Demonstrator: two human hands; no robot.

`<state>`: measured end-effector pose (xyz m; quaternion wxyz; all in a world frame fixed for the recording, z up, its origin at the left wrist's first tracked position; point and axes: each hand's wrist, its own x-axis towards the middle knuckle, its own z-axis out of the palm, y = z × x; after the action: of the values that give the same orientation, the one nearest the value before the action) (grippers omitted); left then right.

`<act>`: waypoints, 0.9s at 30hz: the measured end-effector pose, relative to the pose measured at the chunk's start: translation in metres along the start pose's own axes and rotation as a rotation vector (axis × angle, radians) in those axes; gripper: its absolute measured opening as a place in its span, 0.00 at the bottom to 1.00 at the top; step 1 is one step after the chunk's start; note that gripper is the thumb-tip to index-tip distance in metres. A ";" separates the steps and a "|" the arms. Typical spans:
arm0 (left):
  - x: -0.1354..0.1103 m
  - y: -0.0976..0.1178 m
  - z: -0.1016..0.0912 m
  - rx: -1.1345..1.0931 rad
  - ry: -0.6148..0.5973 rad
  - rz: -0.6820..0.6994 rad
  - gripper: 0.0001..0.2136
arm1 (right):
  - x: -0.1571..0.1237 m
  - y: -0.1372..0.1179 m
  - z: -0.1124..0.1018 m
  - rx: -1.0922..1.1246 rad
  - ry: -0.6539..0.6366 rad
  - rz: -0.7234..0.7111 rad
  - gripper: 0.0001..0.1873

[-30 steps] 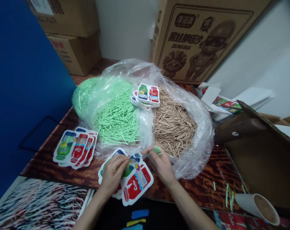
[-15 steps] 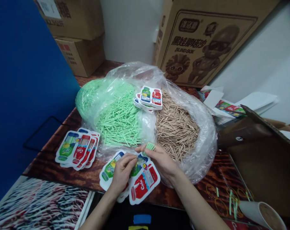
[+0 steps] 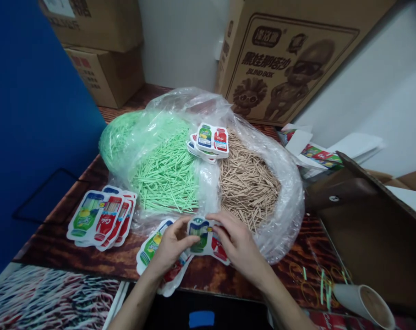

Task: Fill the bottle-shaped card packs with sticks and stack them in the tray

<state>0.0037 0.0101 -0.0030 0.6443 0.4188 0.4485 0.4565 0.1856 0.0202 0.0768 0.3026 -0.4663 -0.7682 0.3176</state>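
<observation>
My left hand (image 3: pixel 169 247) and my right hand (image 3: pixel 238 246) both grip one bottle-printed blister card (image 3: pixel 201 236), held between them just above the table edge. Under my left hand lies a small heap of similar cards (image 3: pixel 149 248). Just beyond my hands is a clear plastic bag (image 3: pixel 287 192) holding a pile of green sticks (image 3: pixel 166 174) on the left and a pile of tan wooden sticks (image 3: pixel 245 183) on the right. Another few cards (image 3: pixel 210 140) rest on top of the piles.
A fanned stack of filled cards (image 3: pixel 100 220) lies at left on the dark wood table (image 3: pixel 73 247). Cardboard boxes (image 3: pixel 283 55) stand behind. An open brown carton (image 3: pixel 373 229), a paper cup (image 3: pixel 366 302) and loose rubber bands (image 3: pixel 314 279) are at right.
My right hand held a small bundle of green sticks over the card; now the bundle is out of sight and both hands grip the card, lifted slightly toward the bag.
</observation>
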 end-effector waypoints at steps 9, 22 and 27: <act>-0.007 0.005 -0.017 0.239 -0.083 -0.143 0.12 | -0.018 0.006 0.024 -0.049 0.064 0.089 0.07; -0.015 0.003 0.017 0.114 0.068 -0.211 0.13 | -0.025 0.020 0.034 -0.364 0.376 -0.111 0.19; -0.013 0.004 0.027 0.162 0.109 -0.173 0.07 | -0.031 0.025 0.036 -0.333 0.371 -0.100 0.18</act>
<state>0.0269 -0.0050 0.0100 0.6198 0.4038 0.5528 0.3836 0.1832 -0.0063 0.0307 0.3728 -0.5216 -0.7633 0.0801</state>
